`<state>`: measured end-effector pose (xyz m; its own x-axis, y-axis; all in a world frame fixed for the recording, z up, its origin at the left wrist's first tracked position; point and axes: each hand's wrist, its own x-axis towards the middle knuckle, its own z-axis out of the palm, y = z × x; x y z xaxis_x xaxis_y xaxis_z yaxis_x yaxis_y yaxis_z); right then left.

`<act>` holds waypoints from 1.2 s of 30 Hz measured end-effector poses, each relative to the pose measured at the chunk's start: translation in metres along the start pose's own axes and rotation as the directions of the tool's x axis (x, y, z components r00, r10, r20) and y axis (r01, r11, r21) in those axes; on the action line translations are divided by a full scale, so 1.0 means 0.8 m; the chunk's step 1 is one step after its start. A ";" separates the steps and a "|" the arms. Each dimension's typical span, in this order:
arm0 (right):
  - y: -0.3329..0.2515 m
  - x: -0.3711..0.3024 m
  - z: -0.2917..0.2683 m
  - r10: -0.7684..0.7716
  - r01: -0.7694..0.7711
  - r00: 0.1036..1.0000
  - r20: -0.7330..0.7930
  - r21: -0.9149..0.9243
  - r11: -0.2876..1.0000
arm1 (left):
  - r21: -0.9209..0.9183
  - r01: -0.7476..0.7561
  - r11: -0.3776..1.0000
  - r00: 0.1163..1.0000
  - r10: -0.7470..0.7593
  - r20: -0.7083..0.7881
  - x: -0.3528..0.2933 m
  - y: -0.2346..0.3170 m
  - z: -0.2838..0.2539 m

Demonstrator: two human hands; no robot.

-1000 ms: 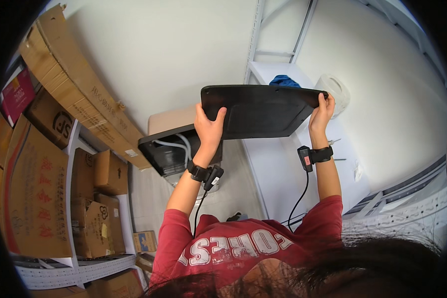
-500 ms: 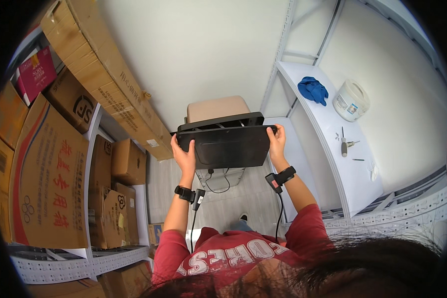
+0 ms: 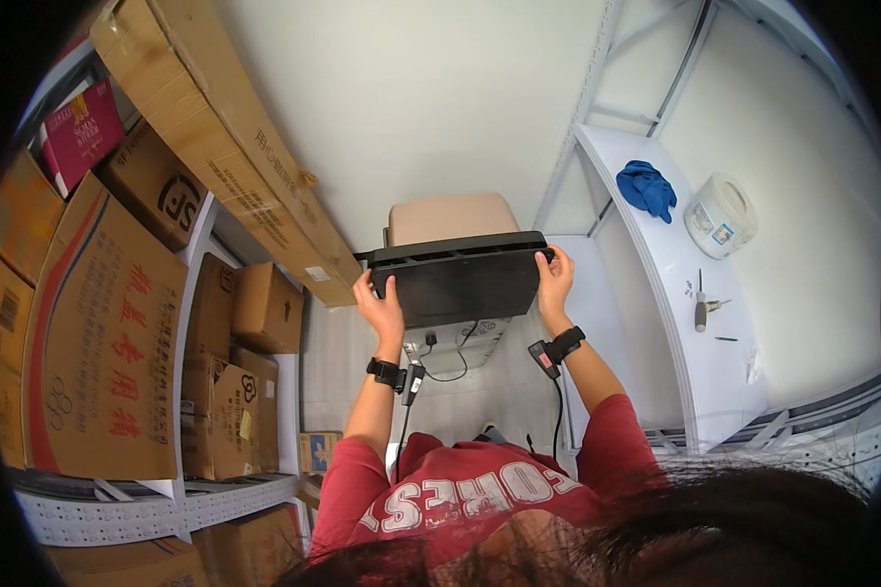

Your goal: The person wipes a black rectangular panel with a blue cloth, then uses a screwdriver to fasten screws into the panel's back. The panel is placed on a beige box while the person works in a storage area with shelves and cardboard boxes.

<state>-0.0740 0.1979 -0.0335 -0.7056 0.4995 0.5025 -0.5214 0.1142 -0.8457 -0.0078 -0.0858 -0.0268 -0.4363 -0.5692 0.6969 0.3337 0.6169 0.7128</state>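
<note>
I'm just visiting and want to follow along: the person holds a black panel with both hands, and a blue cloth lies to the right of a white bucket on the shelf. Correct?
Not quite: the blue cloth lies to the left of the white bucket on the shelf, as the head view shows. Both hands, left and right, do hold the black panel.

Short-sleeved T-shirt (image 3: 597,484): red, with white block lettering (image 3: 480,497) across the chest, print worn in places.
Left wristband (image 3: 384,372): black; small black box (image 3: 413,380) attached, pale label.
Right wristband (image 3: 565,342): black; matching black case (image 3: 541,354) attached, red label.
Left cable (image 3: 401,428), right cable (image 3: 559,416): thin, black, one from each unit, running toward the torso.
Hair (image 3: 754,523): long, loose strands.
</note>
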 end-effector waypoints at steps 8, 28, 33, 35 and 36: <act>-0.005 -0.016 0.034 0.074 -0.072 0.995 -0.067 0.022 0.997 | -0.041 0.101 0.994 0.995 -0.101 -0.007 0.048 -0.006 -0.010; 0.008 -0.014 0.019 0.017 -0.019 1.000 0.023 0.045 0.999 | -0.047 0.091 0.995 0.995 -0.089 0.051 0.053 -0.021 -0.011; 0.011 -0.012 0.017 0.019 -0.020 1.000 0.005 0.084 0.996 | -0.019 0.060 0.998 0.997 -0.059 0.052 0.041 -0.015 -0.018; 0.012 -0.005 0.018 0.009 -0.010 1.000 0.011 0.090 0.996 | -0.026 0.057 0.998 0.998 -0.056 0.036 0.042 -0.012 -0.016; 0.012 -0.004 0.019 0.012 -0.013 1.000 0.011 0.097 0.995 | -0.028 0.056 0.998 0.998 -0.056 0.031 0.041 -0.011 -0.016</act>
<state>-0.0842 0.1848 -0.0407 -0.7172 0.4910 0.4945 -0.5566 0.0236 -0.8305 -0.0147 -0.1172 -0.0092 -0.4802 -0.5852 0.6534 0.3321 0.5681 0.7530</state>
